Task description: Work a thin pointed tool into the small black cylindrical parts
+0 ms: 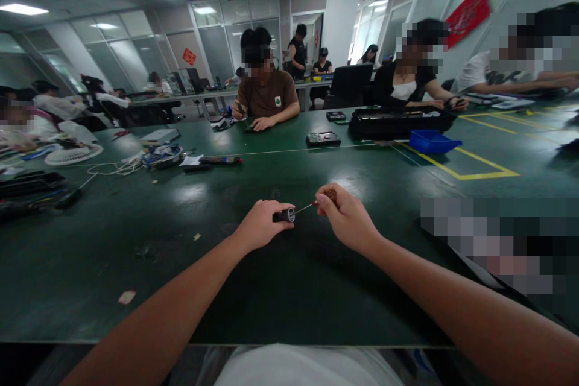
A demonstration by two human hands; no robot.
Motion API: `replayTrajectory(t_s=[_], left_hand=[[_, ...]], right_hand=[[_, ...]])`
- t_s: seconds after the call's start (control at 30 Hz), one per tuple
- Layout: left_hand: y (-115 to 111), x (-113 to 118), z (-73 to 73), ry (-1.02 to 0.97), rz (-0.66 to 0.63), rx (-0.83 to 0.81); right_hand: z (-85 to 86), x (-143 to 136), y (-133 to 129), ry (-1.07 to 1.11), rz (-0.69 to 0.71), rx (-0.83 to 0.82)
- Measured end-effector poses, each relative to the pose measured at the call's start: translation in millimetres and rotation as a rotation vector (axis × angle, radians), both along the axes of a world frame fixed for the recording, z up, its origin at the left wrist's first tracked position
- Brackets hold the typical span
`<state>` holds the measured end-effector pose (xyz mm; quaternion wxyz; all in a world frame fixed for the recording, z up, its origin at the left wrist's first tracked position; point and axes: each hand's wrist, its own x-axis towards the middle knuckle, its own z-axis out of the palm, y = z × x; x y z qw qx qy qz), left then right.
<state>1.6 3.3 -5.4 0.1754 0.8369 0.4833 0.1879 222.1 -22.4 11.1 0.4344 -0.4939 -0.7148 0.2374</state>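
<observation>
Black and cylindrical, a small part (pixel 284 215) lies sideways above the green desk (pixel 289 289), pinched in the left hand's (pixel 262 224) grip. The right hand (pixel 344 217), bent inward from the right, holds a screwdriver (pixel 323 198), its shaft slanting down-left to the part's round end.

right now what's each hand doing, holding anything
Left hand: closed around a small dark cylinder, one end facing right.
Right hand: closed on a thin screwdriver, its shaft pointing at that end.
</observation>
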Motion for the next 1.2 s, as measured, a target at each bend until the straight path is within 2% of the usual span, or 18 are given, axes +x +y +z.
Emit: replayTrajectory(t_s=[0.23, 0.57, 0.8, 0.9, 1.07, 1.2], left_hand=[[-0.5, 0.1, 2.0, -0.073, 0.058, -0.028], [-3.1, -1.0, 4.2, -0.198, 0.144, -0.045], [-11.5, 5.8, 17.5, -0.093, 0.095, -0.187], [-14.5, 10.7, 21.1, 0.022, 0.107, -0.183], [-14.4, 13.9, 17.9, 0.248, 0.107, -0.151], [-12.5, 17.6, 11.4, 0.276, 0.078, -0.148]], right_hand=[[1.8, 2.5, 1.0, -0.049, -0.077, 0.023], [0.7, 3.7, 0.6, -0.007, -0.087, 0.017], [1.1, 4.9, 1.4, 0.024, -0.09, 0.023], [2.1, 4.6, 1.3, 0.024, -0.089, 0.017], [2.9, 3.7, 1.1, 0.014, -0.074, 0.008], [3.4, 3.1, 0.3, -0.012, -0.064, 0.013]])
